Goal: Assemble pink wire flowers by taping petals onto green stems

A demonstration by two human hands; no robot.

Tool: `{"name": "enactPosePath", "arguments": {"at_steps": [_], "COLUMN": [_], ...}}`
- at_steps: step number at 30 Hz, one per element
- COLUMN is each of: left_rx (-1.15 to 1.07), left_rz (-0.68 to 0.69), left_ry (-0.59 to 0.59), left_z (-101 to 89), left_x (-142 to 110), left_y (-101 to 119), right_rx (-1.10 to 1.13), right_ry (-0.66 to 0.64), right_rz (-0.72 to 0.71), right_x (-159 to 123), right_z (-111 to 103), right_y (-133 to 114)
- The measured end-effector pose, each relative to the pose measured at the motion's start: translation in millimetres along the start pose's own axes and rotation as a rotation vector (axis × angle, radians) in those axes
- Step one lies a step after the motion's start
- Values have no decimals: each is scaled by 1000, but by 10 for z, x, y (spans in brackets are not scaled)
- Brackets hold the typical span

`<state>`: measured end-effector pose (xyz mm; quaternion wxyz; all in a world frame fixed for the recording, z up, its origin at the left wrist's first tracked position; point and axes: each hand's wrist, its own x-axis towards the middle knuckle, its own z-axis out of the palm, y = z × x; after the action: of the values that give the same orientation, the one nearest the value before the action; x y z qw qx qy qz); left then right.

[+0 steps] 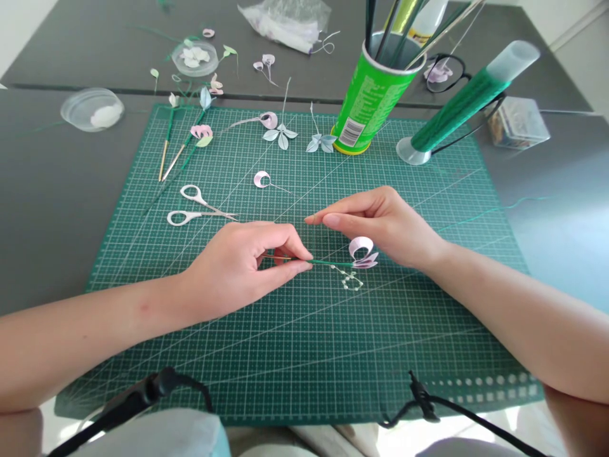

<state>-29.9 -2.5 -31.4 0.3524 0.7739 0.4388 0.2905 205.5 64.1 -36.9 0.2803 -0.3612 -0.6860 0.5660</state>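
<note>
My left hand (257,263) pinches a thin stem wrapped in green thread (333,262) between thumb and fingertips. The stem points right and ends in a pale pink flower head (361,251) with a looped petal and pointed petals below. A small sprig of pale beads (351,279) hangs just under the stem. My right hand (380,222) hovers beyond the flower, thumb and index finger drawn together; whatever they may hold is too small to see. A loose green thread (495,212) runs off to the right behind that wrist.
White-handled scissors (190,216), a pink loop petal (262,180) and blue-grey leaves (280,135) lie on the cutting mat (295,355). Behind stand a green can (366,101) of rods and a tube wound with green thread (461,108). Finished-looking stems (183,149) lie back left.
</note>
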Motion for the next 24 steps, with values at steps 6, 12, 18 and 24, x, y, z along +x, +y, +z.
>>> {"name": "enactPosePath", "arguments": {"at_steps": [6, 12, 18, 24], "left_rx": [-42, -64, -156, -275], "left_rz": [-60, -91, -182, -282], "left_ry": [-16, 12, 89, 175], "left_z": [-1, -32, -32, -31], "left_x": [11, 11, -3, 36], "left_y": [12, 24, 56, 18], "right_rx": [75, 64, 40, 9], "right_ry": [-51, -103, -101, -169], "right_rz": [44, 71, 101, 79], "right_x": [18, 13, 8, 9], "right_z": [-2, -19, -27, -40], "right_y": [22, 48, 44, 19]}}
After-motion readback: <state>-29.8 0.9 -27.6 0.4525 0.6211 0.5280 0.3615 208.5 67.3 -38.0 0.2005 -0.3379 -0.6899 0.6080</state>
